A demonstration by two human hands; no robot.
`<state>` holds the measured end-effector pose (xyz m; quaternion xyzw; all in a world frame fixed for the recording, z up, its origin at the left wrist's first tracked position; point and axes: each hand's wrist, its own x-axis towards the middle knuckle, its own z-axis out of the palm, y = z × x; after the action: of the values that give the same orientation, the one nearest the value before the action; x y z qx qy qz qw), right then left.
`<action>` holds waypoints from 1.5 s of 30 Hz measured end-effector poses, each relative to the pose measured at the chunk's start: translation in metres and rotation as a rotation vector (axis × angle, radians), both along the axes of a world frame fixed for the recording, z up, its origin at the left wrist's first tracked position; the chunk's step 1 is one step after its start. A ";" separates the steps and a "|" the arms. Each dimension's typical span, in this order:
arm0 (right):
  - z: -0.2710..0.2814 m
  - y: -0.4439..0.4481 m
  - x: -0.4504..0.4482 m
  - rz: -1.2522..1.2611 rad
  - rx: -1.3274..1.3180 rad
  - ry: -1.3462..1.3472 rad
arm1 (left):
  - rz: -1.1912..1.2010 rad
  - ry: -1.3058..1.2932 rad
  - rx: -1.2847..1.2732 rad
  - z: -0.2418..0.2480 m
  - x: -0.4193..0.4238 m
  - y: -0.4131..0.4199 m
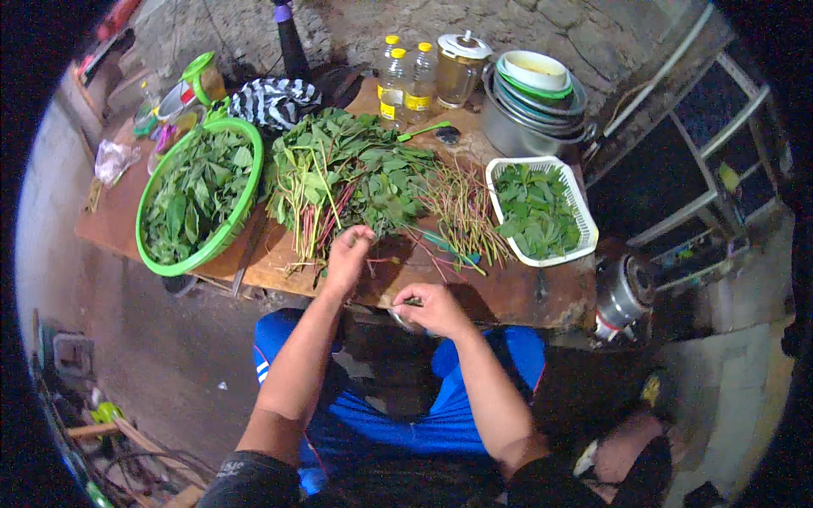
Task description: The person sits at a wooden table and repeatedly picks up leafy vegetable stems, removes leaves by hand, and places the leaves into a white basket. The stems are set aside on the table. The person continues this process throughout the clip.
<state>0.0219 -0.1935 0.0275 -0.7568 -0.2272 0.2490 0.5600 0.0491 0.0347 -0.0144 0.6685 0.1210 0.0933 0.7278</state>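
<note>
My left hand (348,257) is at the front edge of a pile of leafy greens (387,190), its fingers curled near red and green stems (311,232); whether it grips anything is hidden. Lower and to the right, at the table's front edge, my right hand (433,310) has its thumb and fingers closed on a small object, dark at the fingers and shiny below, too blurred to name. Loose stems (470,219) lie in a heap right of the pile. A green plastic basket (257,171) full of leaves stands at the left, and a white plastic basket (589,222) of green leaves at the right.
Behind the greens stand plastic bottles with yellow caps (419,79), a lidded pitcher (462,70) and stacked bowls and pots (524,130). A green-handled utensil (424,131) and a striped cloth (273,101) lie nearby. The wooden table (546,298) ends just before my knees.
</note>
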 end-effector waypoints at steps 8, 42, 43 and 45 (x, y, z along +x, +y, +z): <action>0.024 -0.056 0.045 -0.554 0.358 0.038 | -0.216 -0.151 -0.101 0.000 0.001 0.012; 0.004 -0.010 0.011 -0.237 0.270 0.017 | -0.647 -0.176 0.086 0.016 -0.018 -0.002; 0.001 -0.009 0.011 -0.240 0.191 -0.142 | -0.660 -0.175 0.083 0.016 -0.017 -0.004; -0.003 -0.007 0.016 -0.227 0.039 -0.437 | -0.698 -0.175 0.089 0.017 -0.017 -0.008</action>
<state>0.0380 -0.2003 0.0247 -0.8026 -0.2611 0.0104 0.5363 0.0323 0.0268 0.0025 0.6900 -0.1813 -0.0989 0.6938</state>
